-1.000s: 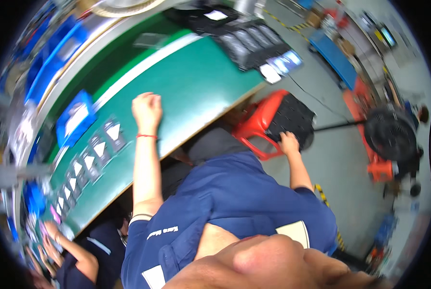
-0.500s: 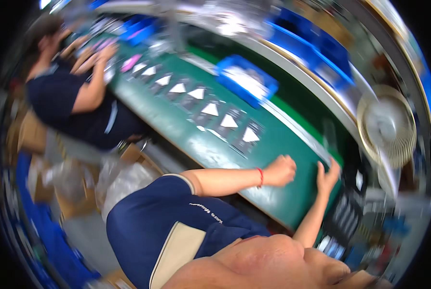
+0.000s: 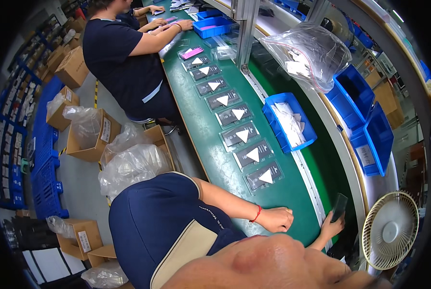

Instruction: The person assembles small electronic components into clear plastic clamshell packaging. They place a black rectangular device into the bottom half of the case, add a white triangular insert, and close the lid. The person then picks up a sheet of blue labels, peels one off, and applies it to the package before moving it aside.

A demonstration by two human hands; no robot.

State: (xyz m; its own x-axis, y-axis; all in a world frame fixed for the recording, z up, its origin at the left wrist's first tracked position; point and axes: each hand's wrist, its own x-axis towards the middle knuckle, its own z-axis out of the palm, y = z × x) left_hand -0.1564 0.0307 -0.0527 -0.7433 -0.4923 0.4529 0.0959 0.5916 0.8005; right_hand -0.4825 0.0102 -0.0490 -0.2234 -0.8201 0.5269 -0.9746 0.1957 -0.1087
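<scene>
My left hand (image 3: pixel 276 219), with a red cord at the wrist, is on or just above the green table (image 3: pixel 283 195), its fingers curled closed. Whatever may be inside them is hidden. At the table's right edge my right hand (image 3: pixel 332 228) grips a dark, flat, rectangular piece (image 3: pixel 340 207) and holds it upright. Ahead of my left hand runs a row of several flat black battery-like packs (image 3: pixel 255 155) in clear plastic trays. On each lies a white triangular paper; the closest triangle (image 3: pixel 266 177) sits on the nearest pack.
Right of the row stands a blue bin (image 3: pixel 285 120) of white papers. Beyond it are a shelf with a clear bag (image 3: pixel 307 53), blue bins (image 3: pixel 372 139) and a fan (image 3: pixel 390 232). A co-worker (image 3: pixel 124 53) works at the far left; open cartons (image 3: pixel 92 135) stand on the floor.
The view has turned and sharpened. My right hand, spread and apparently empty before, now grips the dark flat piece beyond the table's right edge. My left hand stays curled over the table.
</scene>
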